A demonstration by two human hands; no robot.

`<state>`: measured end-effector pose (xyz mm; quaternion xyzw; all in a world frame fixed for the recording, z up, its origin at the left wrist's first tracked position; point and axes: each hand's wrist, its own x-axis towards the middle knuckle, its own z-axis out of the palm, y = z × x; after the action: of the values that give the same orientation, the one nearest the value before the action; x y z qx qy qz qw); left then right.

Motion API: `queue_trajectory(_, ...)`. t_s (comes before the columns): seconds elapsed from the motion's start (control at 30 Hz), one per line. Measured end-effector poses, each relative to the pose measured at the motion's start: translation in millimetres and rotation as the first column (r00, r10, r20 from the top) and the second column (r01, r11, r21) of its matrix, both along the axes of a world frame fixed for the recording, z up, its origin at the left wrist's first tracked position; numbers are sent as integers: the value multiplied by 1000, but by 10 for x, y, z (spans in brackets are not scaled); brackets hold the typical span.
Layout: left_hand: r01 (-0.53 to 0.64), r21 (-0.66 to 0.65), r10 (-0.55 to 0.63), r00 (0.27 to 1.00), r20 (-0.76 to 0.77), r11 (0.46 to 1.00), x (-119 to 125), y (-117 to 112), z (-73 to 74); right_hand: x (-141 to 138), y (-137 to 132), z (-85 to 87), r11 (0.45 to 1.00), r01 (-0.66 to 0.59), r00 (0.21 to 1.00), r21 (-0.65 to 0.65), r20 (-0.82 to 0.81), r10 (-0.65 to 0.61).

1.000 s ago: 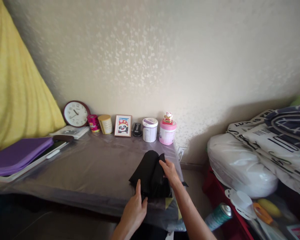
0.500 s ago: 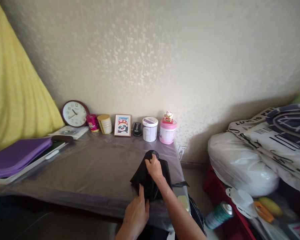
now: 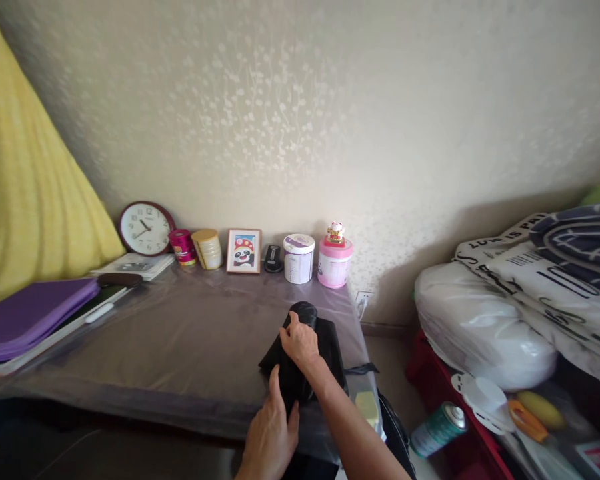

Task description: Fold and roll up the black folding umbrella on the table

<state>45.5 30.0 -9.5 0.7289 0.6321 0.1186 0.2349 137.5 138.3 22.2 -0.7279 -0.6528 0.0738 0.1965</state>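
The right hand (image 3: 301, 341) has moved left since one second ago, from the right side of the black cloth bundle (image 3: 331, 340) to the top of it. The left hand (image 3: 271, 427) has stayed by the front edge, nearest the person.

The black cloth bundle sits at the right end of the tabletop (image 3: 190, 340), close to the front. A black strip (image 3: 363, 369) sticks out from its right side, past the table edge.

The right hand's grip has bent fingers that touch the cloth, but you cannot tell if they pinch it. The left hand's grip has its pointing finger and thumb apart, and both touch the cloth. Its other fingers are hidden, so you cannot tell if it holds on.

Behind the bundle, near the wall, stands a pink tub (image 3: 335, 268) with a little cat figure (image 3: 335, 233) on its lid. Just left of it is a white tub (image 3: 299, 263), then a small black thing (image 3: 273, 259) and a panda picture (image 3: 244, 252) in a frame.
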Motion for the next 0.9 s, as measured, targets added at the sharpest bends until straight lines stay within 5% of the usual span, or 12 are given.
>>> queue_trajectory(0.27, 96, -79, -103, 990, -95, 992, 0, 39, 56, 117, -154, 33, 972, -227, 959, 54, -162, 233)
queue_trajectory(0.53, 84, -62, -86, 996, -27, 995, -10, 60, -47, 326, -634, -42, 778, -495, 810, 388, -118, 574)
queue_trajectory(0.9, 60, -123, -52, 996, 70, 991, -41, 82, -39, 532, 210, -221, 792, -527, 839, 308, 44, 542)
